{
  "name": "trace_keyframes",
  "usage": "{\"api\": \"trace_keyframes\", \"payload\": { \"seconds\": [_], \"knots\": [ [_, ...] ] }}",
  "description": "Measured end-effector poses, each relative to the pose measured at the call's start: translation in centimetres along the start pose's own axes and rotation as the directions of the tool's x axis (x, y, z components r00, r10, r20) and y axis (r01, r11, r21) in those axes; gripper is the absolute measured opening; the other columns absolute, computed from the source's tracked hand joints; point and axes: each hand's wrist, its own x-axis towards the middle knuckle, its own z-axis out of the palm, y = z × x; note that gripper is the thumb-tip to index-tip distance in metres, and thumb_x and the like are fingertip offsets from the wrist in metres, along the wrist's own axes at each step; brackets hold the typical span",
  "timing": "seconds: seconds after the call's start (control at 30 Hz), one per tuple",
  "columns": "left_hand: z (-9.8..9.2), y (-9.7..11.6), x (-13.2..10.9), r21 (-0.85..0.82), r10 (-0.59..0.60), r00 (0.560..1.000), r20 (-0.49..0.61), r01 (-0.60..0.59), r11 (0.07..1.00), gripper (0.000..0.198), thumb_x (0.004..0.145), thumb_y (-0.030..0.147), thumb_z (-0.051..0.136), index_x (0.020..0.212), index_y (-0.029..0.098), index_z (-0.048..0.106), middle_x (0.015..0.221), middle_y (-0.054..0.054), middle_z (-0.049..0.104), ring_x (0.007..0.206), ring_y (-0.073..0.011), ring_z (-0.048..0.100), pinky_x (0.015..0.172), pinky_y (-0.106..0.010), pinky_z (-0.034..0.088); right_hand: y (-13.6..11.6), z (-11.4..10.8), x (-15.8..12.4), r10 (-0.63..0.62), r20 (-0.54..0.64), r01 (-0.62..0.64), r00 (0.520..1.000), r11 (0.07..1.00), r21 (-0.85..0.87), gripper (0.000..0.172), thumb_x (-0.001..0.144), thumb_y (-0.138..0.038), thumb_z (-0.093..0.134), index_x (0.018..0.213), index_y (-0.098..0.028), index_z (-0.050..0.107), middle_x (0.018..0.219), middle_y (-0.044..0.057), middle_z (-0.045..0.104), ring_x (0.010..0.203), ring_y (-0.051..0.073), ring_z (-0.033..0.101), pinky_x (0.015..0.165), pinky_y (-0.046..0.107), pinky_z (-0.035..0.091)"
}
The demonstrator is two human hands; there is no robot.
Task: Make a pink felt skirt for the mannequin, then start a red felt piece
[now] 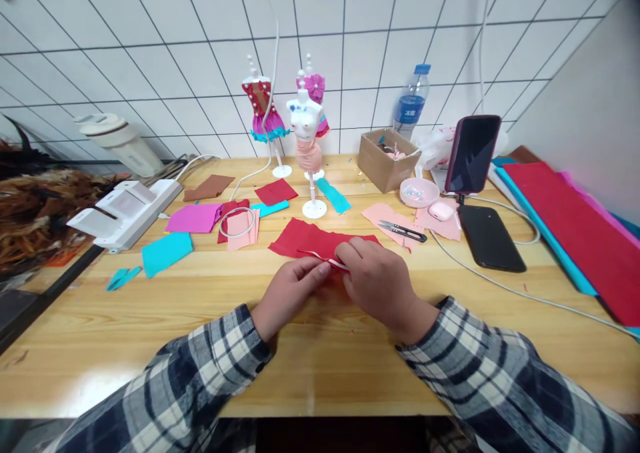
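Observation:
A red crepe-like sheet (305, 236) lies at the middle of the wooden table, with a thin white strip (315, 255) along its near edge. My left hand (295, 286) pinches the sheet's near edge and the strip between thumb and fingers. Close beside it on the right, my right hand (377, 279) is closed on the same edge, its fingers curled over the strip's other end. Part of the red sheet is hidden beneath my hands. Just behind stands a small white dress form (306, 119) with a pink wrap round its lower part.
Two dressed forms (260, 109) stand behind. Black snips (403, 231) lie on pink paper at right, near a pink bowl (419, 191), a cardboard box (385, 166) and phones (490, 238). At left are coloured pieces (167, 253) and a white power strip (135, 213).

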Motion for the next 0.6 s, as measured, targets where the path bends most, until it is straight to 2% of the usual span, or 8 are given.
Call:
{"api": "trace_keyframes", "payload": {
  "seconds": [0.13,0.23,0.33,0.43,0.6],
  "knots": [
    [-0.6,0.1,0.1,0.010,0.043,0.994,-0.101,-0.042,0.999,0.027,0.079,0.040,0.068,0.083,0.014,0.072,0.082,-0.004,0.072,0.079,-0.0180,0.062,0.076,-0.029,0.050,-0.4,0.1,0.0,-0.117,0.007,0.117,0.993,0.993,0.028,0.011,0.090,-0.022,0.050,0.083,-0.020,0.059,0.081,0.005,0.061,0.073,0.019,0.049,0.061,0.032,0.029],
    [-1.0,-0.1,0.1,-0.033,0.053,0.989,-0.140,-0.058,0.998,0.022,0.077,0.034,0.068,0.081,0.013,0.071,0.081,-0.003,0.072,0.078,-0.0173,0.062,0.076,-0.027,0.049,-0.4,0.1,-0.2,-0.175,0.009,0.173,0.985,0.977,0.127,0.021,0.092,-0.034,0.050,0.086,-0.019,0.063,0.086,0.006,0.063,0.077,0.020,0.052,0.067,0.033,0.035],
    [-1.4,-0.1,0.0,-0.029,0.045,0.994,-0.103,-0.048,0.998,0.019,0.078,0.032,0.067,0.079,0.013,0.070,0.079,-0.003,0.071,0.074,-0.0160,0.060,0.073,-0.026,0.048,-0.1,0.0,-0.3,-0.119,-0.052,0.128,0.992,0.954,0.271,0.025,0.091,-0.040,0.053,0.086,-0.019,0.065,0.085,0.006,0.064,0.078,0.020,0.055,0.069,0.032,0.040],
    [-1.4,0.1,-0.3,0.033,0.031,0.998,-0.061,-0.029,0.999,0.020,0.080,0.032,0.064,0.080,0.013,0.071,0.078,-0.003,0.071,0.072,-0.0152,0.059,0.071,-0.025,0.047,0.3,-0.1,-0.4,-0.056,-0.122,0.097,0.991,0.927,0.362,0.016,0.090,-0.030,0.056,0.097,-0.018,0.066,0.089,0.006,0.067,0.082,0.019,0.058,0.070,0.030,0.044],
    [-1.1,0.3,-0.7,0.142,0.048,0.999,-0.009,-0.047,0.989,0.023,0.083,0.031,0.058,0.080,0.012,0.070,0.072,-0.002,0.067,0.068,-0.0140,0.055,0.065,-0.025,0.044,0.7,0.2,-0.4,-0.098,-0.134,0.144,0.986,0.908,0.393,0.012,0.091,-0.023,0.058,0.093,-0.021,0.070,0.088,0.004,0.069,0.081,0.018,0.060,0.073,0.030,0.047]
  ]
}}
